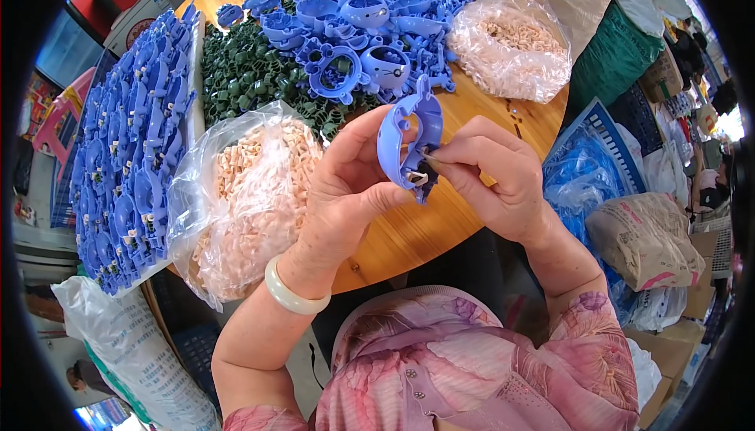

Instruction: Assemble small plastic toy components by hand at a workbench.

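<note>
**Two hands on one blue shell**

Two hands meet over the near edge of a round wooden table [440, 230]. My left hand [346, 187] wraps the blue shell [405, 136], thumb and fingers closed around its curved back, holding it upright above the wood. My right hand [491, 175] pinches narrow at the shell's lower opening, fingertips pressed on a small dark and pale part [425, 170] there.

The table is crowded. A clear bag of pale pegs [252, 195] slumps just beside my left wrist, and a second such bag [515, 42] lies at the far right. Loose blue parts [354, 30] heap at the far side, with dark green pieces [244, 77] spread next to them. At the left a tray [130, 140] holds rows of blue shells.

Around the table stand stuffed sacks [641, 238], a green bag [613, 57] and cardboard boxes [668, 352].
</note>
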`<state>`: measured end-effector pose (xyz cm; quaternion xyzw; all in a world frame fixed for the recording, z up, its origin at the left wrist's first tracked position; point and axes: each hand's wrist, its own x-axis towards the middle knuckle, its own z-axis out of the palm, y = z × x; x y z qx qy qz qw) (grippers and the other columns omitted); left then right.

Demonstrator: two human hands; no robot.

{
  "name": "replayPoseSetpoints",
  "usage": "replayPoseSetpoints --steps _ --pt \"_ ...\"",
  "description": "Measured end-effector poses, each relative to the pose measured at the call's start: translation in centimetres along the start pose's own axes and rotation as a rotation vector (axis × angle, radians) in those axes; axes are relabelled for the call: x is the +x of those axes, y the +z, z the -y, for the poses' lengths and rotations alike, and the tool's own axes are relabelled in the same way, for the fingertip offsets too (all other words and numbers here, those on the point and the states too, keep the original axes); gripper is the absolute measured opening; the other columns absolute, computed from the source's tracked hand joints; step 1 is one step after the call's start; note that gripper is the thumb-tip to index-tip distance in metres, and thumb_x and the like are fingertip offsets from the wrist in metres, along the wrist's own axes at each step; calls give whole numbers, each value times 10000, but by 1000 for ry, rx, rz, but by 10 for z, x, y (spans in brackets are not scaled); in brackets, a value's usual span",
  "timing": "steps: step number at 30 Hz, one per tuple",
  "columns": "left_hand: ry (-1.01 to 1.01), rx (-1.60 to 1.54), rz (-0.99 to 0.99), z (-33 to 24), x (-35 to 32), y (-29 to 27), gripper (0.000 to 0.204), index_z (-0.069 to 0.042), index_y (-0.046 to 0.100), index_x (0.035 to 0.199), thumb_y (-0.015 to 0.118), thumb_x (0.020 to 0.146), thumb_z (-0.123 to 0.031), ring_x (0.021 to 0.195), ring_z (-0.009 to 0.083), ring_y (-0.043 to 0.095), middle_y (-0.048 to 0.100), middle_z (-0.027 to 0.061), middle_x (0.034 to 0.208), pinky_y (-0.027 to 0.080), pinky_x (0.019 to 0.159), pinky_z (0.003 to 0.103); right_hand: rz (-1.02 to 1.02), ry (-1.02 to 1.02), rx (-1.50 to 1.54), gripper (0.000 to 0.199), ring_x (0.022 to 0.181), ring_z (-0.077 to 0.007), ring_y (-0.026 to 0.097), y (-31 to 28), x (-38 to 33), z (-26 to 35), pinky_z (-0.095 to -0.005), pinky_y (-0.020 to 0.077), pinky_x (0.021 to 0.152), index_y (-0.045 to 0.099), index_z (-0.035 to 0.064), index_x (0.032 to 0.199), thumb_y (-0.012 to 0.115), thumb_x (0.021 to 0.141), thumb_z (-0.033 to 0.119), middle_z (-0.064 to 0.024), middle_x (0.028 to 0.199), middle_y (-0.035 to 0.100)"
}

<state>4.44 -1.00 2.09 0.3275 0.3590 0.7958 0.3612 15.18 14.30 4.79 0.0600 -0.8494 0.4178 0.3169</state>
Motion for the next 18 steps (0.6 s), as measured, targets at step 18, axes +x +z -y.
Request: replayPoseSetpoints --steps 18 --pt "-29 -22 8 0 1 -3 690 -46 394 1331 722 725 -9 1105 191 542 532 96 1246 475 907 331 77 43 72 114 685 -196 578 -8 5 0 -283 460 588 612 22 845 667 751 -11 -87 777 575"
